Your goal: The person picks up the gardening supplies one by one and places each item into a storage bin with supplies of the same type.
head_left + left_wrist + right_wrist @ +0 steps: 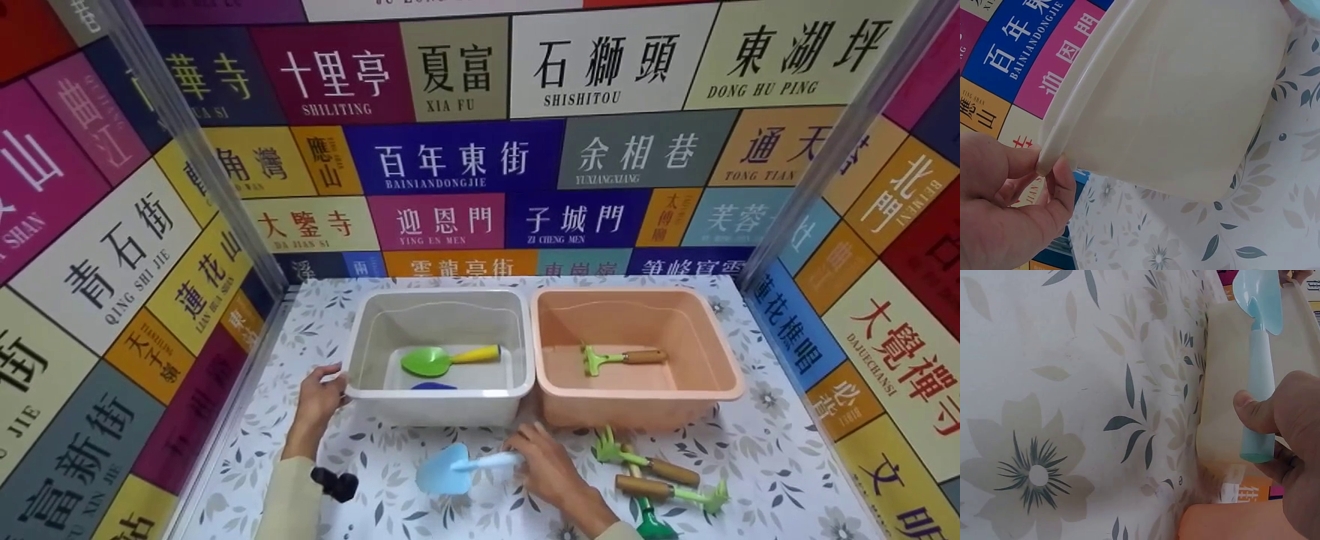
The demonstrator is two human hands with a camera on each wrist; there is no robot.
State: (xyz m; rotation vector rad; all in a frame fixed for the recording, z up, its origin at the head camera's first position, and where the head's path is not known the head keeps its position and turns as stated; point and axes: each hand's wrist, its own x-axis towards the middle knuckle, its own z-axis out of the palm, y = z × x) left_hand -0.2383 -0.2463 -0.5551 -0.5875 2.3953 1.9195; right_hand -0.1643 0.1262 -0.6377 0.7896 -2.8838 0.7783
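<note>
The person's right hand (pixel 546 463) grips a light-blue trowel (pixel 450 471), thumb and fingers closed about the handle near its end. The trowel is in front of the white basin (pixel 442 409), its blade pointing toward the person's left. The left hand (pixel 322 390) has its grip on the basin's near left corner, pinching the rim between thumb and fingers.

Inside the white basin lies a green trowel (pixel 426 361) with a yellow handle; nearer the front wall, a blue piece (pixel 434 386) shows, mostly hidden by the rim. Just beside it, to the right, stands a peach basin (pixel 637 411) holding a green hand rake (pixel 643 357) with a wooden handle.

On the patterned table (pixel 390 517), right of the right hand, two more wooden-handled rakes (pixel 671 471) lie close together, heads at opposite ends, over a darker green tool (pixel 654 523). Panels of Chinese lettering (pixel 450 157) cover the walls around.
</note>
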